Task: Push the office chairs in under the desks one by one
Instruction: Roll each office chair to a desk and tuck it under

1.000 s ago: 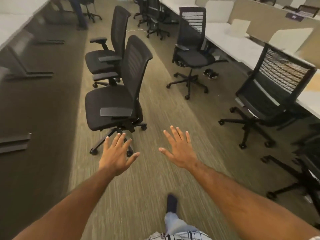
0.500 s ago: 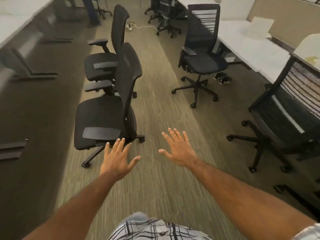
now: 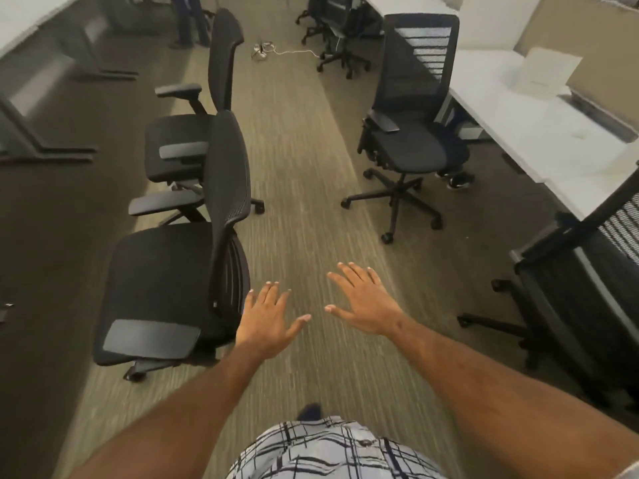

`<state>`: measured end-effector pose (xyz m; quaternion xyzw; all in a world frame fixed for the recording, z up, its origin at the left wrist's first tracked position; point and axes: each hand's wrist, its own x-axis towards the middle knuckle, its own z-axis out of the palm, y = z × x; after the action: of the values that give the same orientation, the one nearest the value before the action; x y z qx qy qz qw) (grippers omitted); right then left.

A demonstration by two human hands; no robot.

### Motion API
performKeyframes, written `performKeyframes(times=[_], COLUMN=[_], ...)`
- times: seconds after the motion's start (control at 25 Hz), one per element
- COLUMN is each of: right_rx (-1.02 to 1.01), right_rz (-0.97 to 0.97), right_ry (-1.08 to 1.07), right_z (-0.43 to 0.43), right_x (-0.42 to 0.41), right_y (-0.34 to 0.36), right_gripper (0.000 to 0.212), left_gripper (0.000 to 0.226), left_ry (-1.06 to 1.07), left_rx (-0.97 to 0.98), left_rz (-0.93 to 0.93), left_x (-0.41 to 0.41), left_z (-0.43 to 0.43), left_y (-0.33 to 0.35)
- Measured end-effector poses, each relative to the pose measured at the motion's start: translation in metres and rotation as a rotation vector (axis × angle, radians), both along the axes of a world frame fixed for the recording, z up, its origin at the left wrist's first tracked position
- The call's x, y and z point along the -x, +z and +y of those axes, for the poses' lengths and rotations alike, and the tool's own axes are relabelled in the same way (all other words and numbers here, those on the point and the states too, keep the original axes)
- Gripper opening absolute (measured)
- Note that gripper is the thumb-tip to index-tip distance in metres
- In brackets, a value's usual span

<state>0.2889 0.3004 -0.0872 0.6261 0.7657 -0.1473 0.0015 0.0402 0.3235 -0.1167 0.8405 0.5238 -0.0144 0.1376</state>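
Observation:
A black office chair point(image 3: 166, 281) stands in the aisle at the left, seat facing left, its backrest edge-on to me. My left hand point(image 3: 264, 323) is open, fingers spread, just right of that backrest's lower part and apart from it. Over the carpet, my right hand point(image 3: 366, 299) is open and empty. A second black chair point(image 3: 183, 143) stands right behind the first. A mesh-backed chair point(image 3: 411, 133) stands out from the white desk point(image 3: 539, 133) on the right. Another chair point(image 3: 587, 278) is at the right edge, partly under the desk.
Desks with grey legs point(image 3: 31, 133) line the left side. A white cable and plug point(image 3: 276, 51) lie on the carpet far ahead, near more chairs point(image 3: 335, 36). A person's legs point(image 3: 188, 22) stand at the far left. A shoe point(image 3: 458, 179) lies under the right desk.
I have walked forward, so the nearest left chair is now beside me. Both open hands stay raised; the left one has come close to that chair's backrest.

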Motion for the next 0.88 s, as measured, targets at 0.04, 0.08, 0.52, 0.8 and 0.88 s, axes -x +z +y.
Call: performKeyframes(times=[0.04,0.08,0.52,0.8,0.88], right_rx=[-0.003,-0.001,-0.058,-0.159,-0.173], right_rz=[-0.002,0.001,0.030,0.106,0.138], right_ry=[0.008,0.021,0.404,0.732,0.794], right_z=[0.021,0.043,0.301,0.430,0.450], right_x=[-0.010,-0.017,-0.067,-0.029,0.001], right_y=[0.004,0.007,0.037,0.089,0.098], right_gripper=[0.097,0.098,0.084,0.078,0.073], left_gripper=[0.093,0.095,0.082,0.091,0.092], left_ry=[-0.005,-0.015,0.389,1.165,1.263], left_rx=[-0.013,-0.022,-0.419,-0.210,-0.051], left_rz=[0.000,-0.002,-0.227,-0.132,-0.127], left_x=[-0.015,-0.028,-0.096,-0.066,-0.063], left_z=[0.019,0.037,0.212,0.234,0.227], left_y=[0.004,0.008,0.103,0.109,0.104])
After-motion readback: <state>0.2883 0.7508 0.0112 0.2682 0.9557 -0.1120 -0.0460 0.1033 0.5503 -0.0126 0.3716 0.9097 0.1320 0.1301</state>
